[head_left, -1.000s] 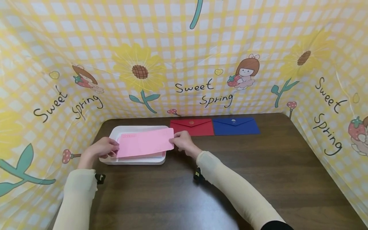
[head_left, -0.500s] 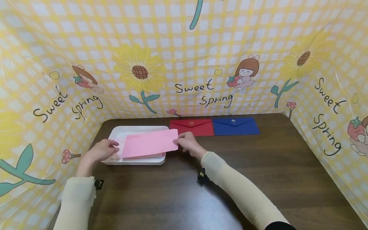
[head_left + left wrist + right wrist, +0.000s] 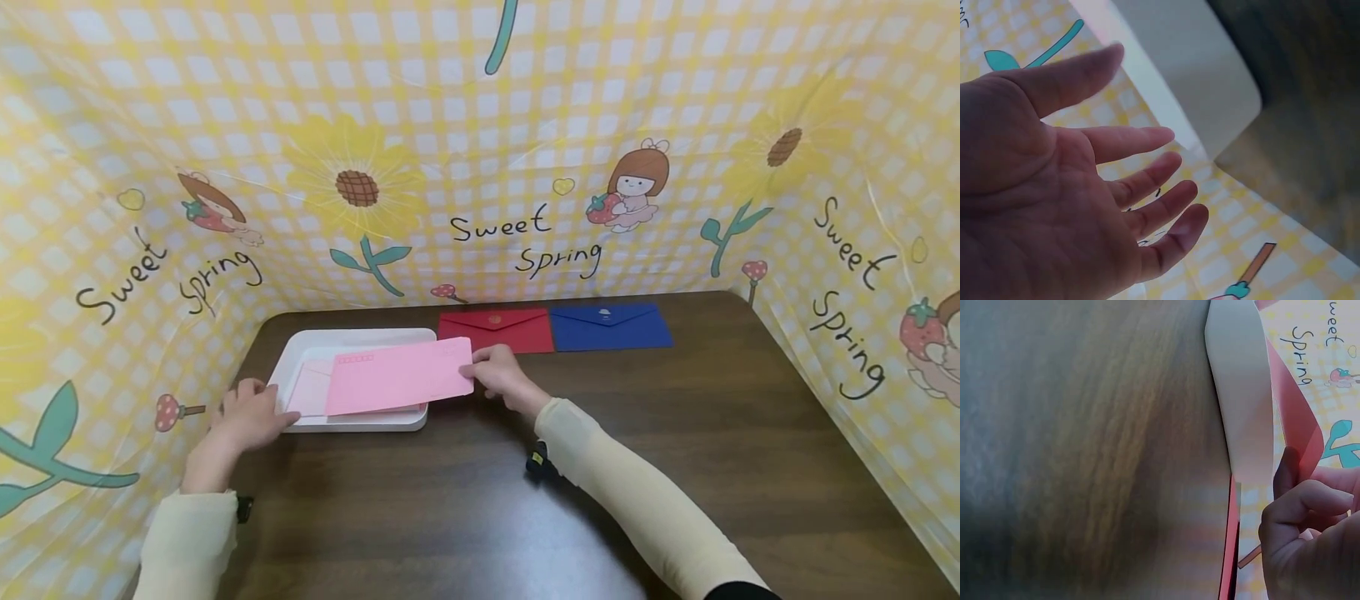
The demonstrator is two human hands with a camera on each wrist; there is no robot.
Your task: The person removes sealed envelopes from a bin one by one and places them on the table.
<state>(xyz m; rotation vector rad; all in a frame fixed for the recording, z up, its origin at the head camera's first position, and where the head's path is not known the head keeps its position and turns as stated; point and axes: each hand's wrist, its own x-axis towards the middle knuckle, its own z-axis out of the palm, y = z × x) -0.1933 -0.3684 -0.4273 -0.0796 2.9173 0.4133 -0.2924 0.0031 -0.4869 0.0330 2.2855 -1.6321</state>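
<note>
A pink envelope (image 3: 401,377) lies slanted over the white tray (image 3: 360,424), its right end raised past the tray's rim. My right hand (image 3: 504,373) pinches that right end between thumb and fingers; the right wrist view shows the pink envelope (image 3: 1300,415) edge-on in the grip. At the tray's left front corner is my left hand (image 3: 251,414), thumb and fingers spread, palm bare in the left wrist view. A paler pink envelope (image 3: 306,392) shows inside the tray, partly covered by the held one.
Along the table's back edge lie a red envelope (image 3: 517,333) and a blue envelope (image 3: 611,327), side by side. The brown table (image 3: 465,508) is walled by a yellow checked cloth (image 3: 480,150) at the back and both sides.
My right hand has drawn the pink envelope to the right, uncovering the paler one. My left hand has let go of its left end and moved down and left to the tray's corner.
</note>
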